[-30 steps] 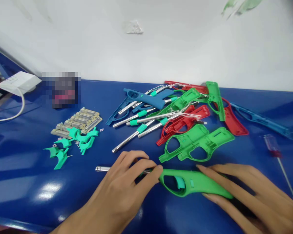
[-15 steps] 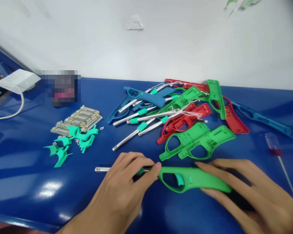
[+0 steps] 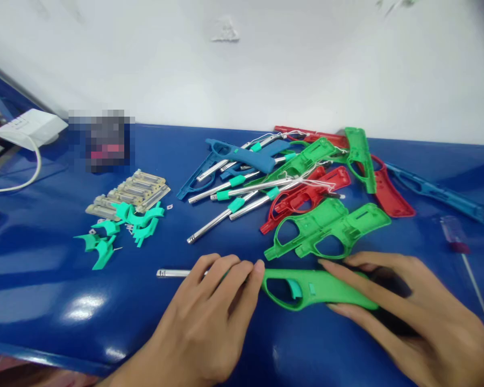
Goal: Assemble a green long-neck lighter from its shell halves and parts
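A green gas lighter (image 3: 326, 287) with a teal trigger lies across the front of the blue table, its metal barrel pointing left. My left hand (image 3: 213, 312) is closed round the barrel end, where the fingers hide the collar; only the silver tip shows beyond them. At the handle, my right hand (image 3: 411, 306) grips the green body between thumb and fingers. Two open green shell halves (image 3: 326, 236) lie just behind the lighter. Further back is a pile of silver barrels (image 3: 210, 226) with teal collars and white wires, mixed with red shells (image 3: 298, 199) and blue shells (image 3: 246, 156).
Teal triggers (image 3: 145, 220) and clear fuel tanks (image 3: 133, 188) lie at the left. A screwdriver (image 3: 462, 250) rests at the right, near a blue shell half (image 3: 435, 191). A white box (image 3: 32, 129) with a cable stands far left, and a white wall (image 3: 242, 75) rises behind.
My left fingers have drawn closer together over the barrel end. The right hand has shifted slightly on the handle. The view has tilted a little.
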Demonstrator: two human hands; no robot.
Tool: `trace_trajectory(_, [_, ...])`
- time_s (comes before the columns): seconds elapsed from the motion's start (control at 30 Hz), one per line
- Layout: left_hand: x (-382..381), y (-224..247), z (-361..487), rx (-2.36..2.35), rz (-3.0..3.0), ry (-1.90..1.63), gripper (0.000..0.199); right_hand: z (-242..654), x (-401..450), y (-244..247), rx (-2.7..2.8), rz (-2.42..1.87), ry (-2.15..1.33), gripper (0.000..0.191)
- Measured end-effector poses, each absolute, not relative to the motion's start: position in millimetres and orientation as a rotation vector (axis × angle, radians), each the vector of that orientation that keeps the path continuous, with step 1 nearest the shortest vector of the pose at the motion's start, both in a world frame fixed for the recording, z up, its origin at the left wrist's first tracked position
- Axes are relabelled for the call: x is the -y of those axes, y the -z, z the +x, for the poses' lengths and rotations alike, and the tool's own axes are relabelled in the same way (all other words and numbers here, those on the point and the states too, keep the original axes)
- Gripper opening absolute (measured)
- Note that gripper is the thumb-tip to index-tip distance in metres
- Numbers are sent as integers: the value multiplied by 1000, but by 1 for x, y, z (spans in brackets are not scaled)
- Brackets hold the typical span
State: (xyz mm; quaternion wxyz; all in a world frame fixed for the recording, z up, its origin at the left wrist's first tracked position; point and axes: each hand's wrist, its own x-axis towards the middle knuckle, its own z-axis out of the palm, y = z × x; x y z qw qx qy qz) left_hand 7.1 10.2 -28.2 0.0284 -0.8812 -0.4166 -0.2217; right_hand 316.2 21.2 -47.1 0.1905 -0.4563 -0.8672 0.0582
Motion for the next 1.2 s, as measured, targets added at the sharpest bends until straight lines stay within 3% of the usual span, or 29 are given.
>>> trace_trajectory(0.37, [-13, 33, 6, 1148, -2622, 741, 23, 304, -31, 35, 2416, -1208, -173, 39])
trace_trajectory(1.2, [-13, 37, 3, 1056, -2556, 535, 25, 307, -33, 40, 2418, -1219, -158, 41])
